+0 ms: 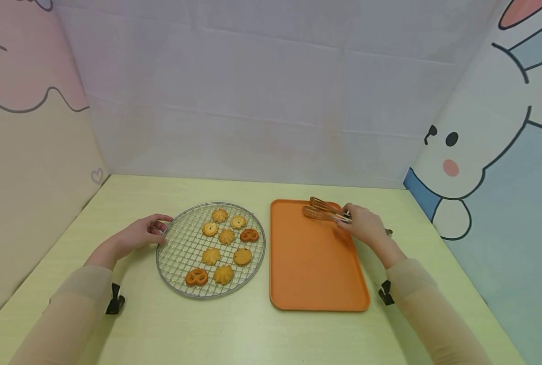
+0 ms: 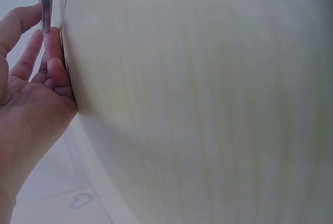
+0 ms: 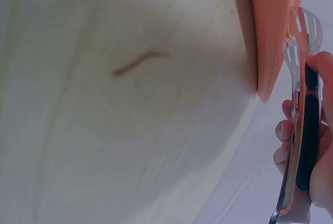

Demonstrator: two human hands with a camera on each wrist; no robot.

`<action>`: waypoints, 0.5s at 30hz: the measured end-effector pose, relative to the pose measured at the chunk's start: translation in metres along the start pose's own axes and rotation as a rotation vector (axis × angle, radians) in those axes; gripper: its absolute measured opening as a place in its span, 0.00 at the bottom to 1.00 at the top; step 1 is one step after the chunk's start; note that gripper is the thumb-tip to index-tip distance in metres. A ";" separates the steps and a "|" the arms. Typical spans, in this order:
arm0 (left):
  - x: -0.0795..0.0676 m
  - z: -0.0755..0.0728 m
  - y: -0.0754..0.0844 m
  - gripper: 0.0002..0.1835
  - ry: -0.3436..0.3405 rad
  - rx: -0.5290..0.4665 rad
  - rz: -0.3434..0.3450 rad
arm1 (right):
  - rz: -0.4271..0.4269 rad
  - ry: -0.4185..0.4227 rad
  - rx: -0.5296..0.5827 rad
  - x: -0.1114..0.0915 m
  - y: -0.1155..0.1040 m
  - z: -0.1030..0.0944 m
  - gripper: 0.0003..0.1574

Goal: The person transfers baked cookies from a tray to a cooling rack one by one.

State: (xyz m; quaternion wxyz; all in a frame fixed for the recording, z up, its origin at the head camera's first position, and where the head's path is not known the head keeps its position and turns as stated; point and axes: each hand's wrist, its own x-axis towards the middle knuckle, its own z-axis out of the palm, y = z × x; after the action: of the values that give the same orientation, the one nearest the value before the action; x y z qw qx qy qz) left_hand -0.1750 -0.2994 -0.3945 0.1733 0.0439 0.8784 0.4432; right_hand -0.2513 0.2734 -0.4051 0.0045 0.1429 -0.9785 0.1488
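Note:
A round wire cooling rack (image 1: pixel 179 253) carries several cookies (image 1: pixel 226 236), some flower-shaped, some round, along with two pretzel-shaped ones (image 1: pixel 196 277). At its left rim is my left hand (image 1: pixel 138 235), thumb and fingertips holding the metal edge (image 2: pixel 47 0). My right hand (image 1: pixel 366 223) grips slotted metal serving tongs (image 3: pixel 307 130) by their dark-padded handles. The heads of the tongs reach over the upper right part of an orange rectangular tray (image 1: pixel 316 268), with nothing seen between them. The two heads stand slightly apart.
Rack and tray lie side by side on a pale yellow table (image 1: pixel 197 329), a narrow gap between them. A white sheet (image 1: pixel 252 101) hangs behind, and cartoon-printed panels (image 1: pixel 503 152) stand at both sides.

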 end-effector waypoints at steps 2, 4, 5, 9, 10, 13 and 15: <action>0.000 0.000 0.000 0.38 0.001 0.003 0.001 | -0.005 0.002 0.001 0.000 0.001 0.001 0.25; 0.000 0.001 0.000 0.38 0.000 0.006 0.001 | -0.009 0.004 0.001 0.001 0.002 0.003 0.24; -0.001 0.001 0.001 0.38 0.000 0.006 0.001 | -0.013 0.003 0.001 0.001 0.002 0.003 0.24; -0.002 0.001 0.003 0.38 0.000 0.013 0.002 | -0.016 0.008 0.006 0.000 0.002 0.003 0.22; -0.002 0.001 0.003 0.38 0.000 0.014 0.003 | -0.016 0.009 0.010 0.000 0.002 0.003 0.22; -0.002 0.001 0.004 0.38 -0.001 0.013 0.003 | -0.013 0.012 0.013 0.000 0.002 0.003 0.21; -0.002 0.001 0.004 0.38 -0.002 0.011 0.003 | -0.010 0.012 0.012 -0.001 0.002 0.003 0.21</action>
State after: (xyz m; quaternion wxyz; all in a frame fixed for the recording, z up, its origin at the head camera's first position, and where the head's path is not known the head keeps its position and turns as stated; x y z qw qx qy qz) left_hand -0.1729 -0.2969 -0.3913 0.1736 0.0465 0.8806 0.4384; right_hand -0.2513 0.2748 -0.4085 0.0102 0.1471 -0.9767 0.1557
